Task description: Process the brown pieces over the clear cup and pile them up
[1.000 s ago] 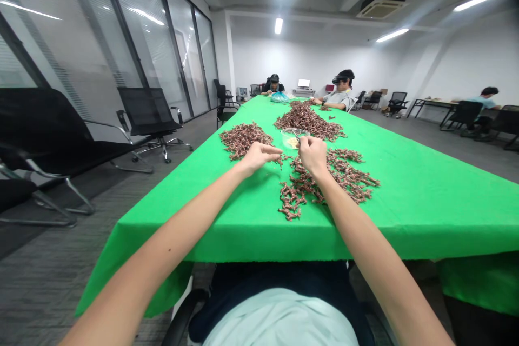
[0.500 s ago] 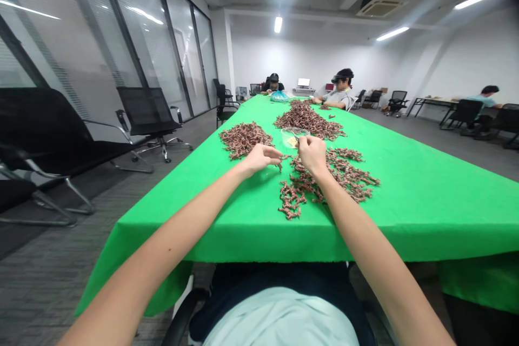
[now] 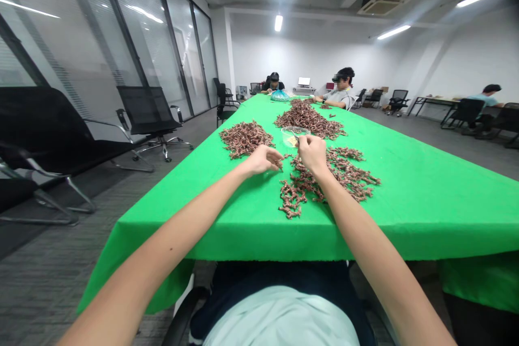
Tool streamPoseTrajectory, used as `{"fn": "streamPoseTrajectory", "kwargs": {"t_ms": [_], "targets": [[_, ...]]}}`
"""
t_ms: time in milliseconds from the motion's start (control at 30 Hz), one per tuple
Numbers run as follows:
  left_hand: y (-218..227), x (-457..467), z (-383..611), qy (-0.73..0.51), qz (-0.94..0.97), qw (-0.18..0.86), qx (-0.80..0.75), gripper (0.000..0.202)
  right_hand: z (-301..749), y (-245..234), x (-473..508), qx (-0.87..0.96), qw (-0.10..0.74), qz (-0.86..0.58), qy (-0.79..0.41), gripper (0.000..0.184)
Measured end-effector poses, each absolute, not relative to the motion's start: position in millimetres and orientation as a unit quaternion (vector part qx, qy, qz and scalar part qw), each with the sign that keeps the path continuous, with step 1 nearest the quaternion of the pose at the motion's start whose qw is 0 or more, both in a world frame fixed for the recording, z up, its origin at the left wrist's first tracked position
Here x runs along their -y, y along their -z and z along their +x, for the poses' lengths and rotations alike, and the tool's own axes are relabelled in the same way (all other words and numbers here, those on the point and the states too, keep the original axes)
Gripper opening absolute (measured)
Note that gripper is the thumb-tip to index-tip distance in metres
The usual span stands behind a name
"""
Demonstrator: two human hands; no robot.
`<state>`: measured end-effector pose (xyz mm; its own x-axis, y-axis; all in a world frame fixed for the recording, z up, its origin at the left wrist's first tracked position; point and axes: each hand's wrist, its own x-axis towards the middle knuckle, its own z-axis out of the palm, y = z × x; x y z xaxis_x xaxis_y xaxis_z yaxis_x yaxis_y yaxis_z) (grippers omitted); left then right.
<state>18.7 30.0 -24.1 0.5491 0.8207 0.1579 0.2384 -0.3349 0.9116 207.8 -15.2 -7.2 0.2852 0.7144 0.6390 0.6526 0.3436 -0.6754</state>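
**Seated worker's hands at a sorting table, seen from head height.** The right hand (image 3: pixel 312 154) is closed to a pinch at the rim of a clear plastic bowl (image 3: pixel 294 137), its fingertips (image 3: pixel 302 141) meeting on a thin sliver too small to identify; the bowl holds a pale yellowish material. The left hand (image 3: pixel 263 159) lies just beside it, palm down with the fingers half curled. A small reddish-brown sprig (image 3: pixel 280 162) sits at its fingertips, but whether it is gripped cannot be determined. Similar knobbly, branching reddish-brown sprigs (image 3: pixel 332 175) lie in loose heaps on the green-cloth surface (image 3: pixel 405 216): one spreads beneath and to the right of the right hand, with a dense lump nearer the person; a second lies left of the left hand; a third lies beyond the bowl. Their material cannot be determined. At the far end of the surface are a blue plastic bag (image 3: pixel 279 96) and a seated co-worker (image 3: pixel 274 84); a second co-worker (image 3: pixel 340 92) sits along the right side, with hands near the farthest sprigs. Black mesh office chairs (image 3: pixel 148 111) stand left of the surface, beside a glazed partition (image 3: pixel 162 48).
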Motion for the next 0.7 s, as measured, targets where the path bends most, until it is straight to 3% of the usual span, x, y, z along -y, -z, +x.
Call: {"fn": "streamPoseTrajectory", "kwargs": {"t_ms": [500,700], "targets": [[29.3,-38.2,17.6,-0.335,0.741,0.465,-0.35,0.047,207.2,7.4,15.7,0.6,0.557,-0.573,-0.032,0.043],[25.6,-35.1,18.6,-0.366,0.742,0.413,-0.381,0.037,208.2,8.1,13.8,0.599,0.552,-0.579,-0.033,0.042]]}}
